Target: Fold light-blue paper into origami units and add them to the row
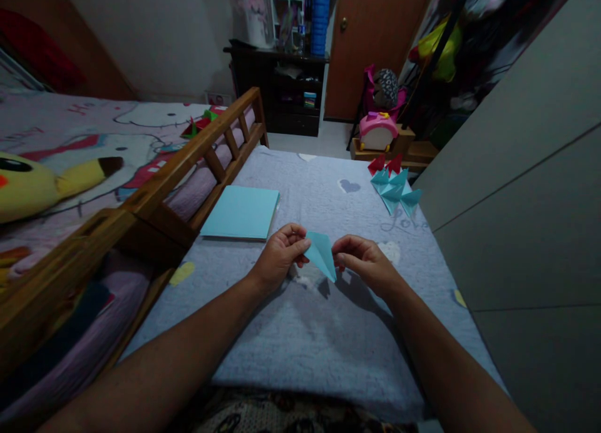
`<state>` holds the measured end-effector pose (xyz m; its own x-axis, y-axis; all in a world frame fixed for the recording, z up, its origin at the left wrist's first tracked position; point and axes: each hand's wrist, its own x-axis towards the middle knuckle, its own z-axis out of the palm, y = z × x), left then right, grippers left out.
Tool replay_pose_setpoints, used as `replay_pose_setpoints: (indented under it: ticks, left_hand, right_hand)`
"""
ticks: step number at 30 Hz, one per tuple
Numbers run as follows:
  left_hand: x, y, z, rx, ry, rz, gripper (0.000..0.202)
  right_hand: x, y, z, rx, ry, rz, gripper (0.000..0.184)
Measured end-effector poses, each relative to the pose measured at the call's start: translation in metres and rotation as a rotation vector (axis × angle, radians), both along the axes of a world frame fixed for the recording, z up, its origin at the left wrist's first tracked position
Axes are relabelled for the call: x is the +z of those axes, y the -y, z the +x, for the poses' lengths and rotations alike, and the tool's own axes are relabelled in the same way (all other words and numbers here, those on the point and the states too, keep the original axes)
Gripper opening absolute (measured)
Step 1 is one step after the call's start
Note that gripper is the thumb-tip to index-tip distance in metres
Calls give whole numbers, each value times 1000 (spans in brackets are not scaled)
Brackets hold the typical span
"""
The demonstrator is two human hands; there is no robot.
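A light-blue piece of folded paper (322, 251), kite-like with a point toward me, is held just above the bedsheet. My left hand (283, 253) pinches its left corner between thumb and fingers. At the paper's right edge, my right hand (364, 261) has its thumb and fingers closed on the side; the fingertips are partly hidden. Left of the hands lies a square stack of light-blue paper (241, 211). Several finished light-blue folded paper pieces (392, 188) stand at the far right of the bed, with red folded paper pieces (393, 164) behind them.
A patterned blue-grey sheet (328, 339) covers the bed under my hands. A wooden bed rail (188, 157) runs along the left, with another bed and a yellow plush toy (37, 186) beyond. A pale cabinet (530, 233) borders the right side. A pink toy case (378, 131) stands past the far edge.
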<state>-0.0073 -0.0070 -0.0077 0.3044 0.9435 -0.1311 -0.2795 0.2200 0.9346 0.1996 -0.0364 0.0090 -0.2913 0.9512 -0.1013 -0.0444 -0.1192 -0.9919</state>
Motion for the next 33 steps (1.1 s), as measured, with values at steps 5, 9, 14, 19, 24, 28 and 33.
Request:
replay_pose_setpoints:
  ticks: [5,9,14,19,24,28,33]
  left_hand:
    - [5,3,1,-18,-51,22,37]
    - [8,5,2,-75,-144,43,29]
    - [2,2,2,-152,-264,120,30]
    - [1,-3,0,-246,-566,376,14]
    - [5,-4,-6,-308,-857,645,25]
    - [7,-4,-13,-403,-846,695,32]
    - [13,-4,-22,-463,-781,710,38]
  right_hand:
    - [-5,0,-2,-102,129,239,18]
    - [-7,-1,-1,-41,279,490,28]
    - [-10,-2,4,10,430,639,28]
    - [-11,-2,6,116,667,652,27]
    - [-10,-1,3,204,823,607,24]
    - [-10,-1,2,209,843,610,22]
    - [-14,-2,2,196,853,605,19]
